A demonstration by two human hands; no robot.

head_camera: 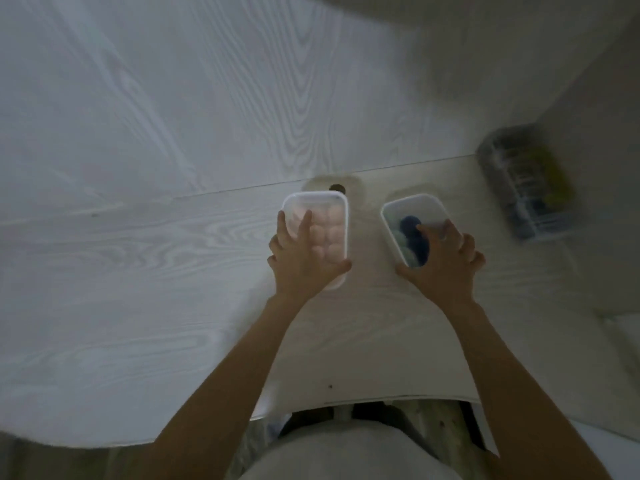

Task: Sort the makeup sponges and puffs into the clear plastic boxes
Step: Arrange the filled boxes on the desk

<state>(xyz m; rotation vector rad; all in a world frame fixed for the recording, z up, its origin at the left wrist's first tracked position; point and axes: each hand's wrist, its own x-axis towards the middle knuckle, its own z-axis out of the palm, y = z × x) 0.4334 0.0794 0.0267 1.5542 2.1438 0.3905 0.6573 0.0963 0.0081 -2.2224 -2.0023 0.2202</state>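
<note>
Left arm: bare, extended forward from lower frame. Left hand [304, 256]: palm down, fingers spread and fairly straight, thumb angled out to the right. Right arm: bare, extended forward, roughly parallel to the left. Right hand [443, 258]: palm down, fingers bent at the knuckles, ring on one finger, thumb pointing left.

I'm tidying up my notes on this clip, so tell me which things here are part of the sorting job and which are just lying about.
Part of the job:
- left box with pinkish sponges, left hand on it
- right box with blue and green puffs, right hand on it

Lying about:
- blurred clear container at the right
- dark hole in the white table
</note>
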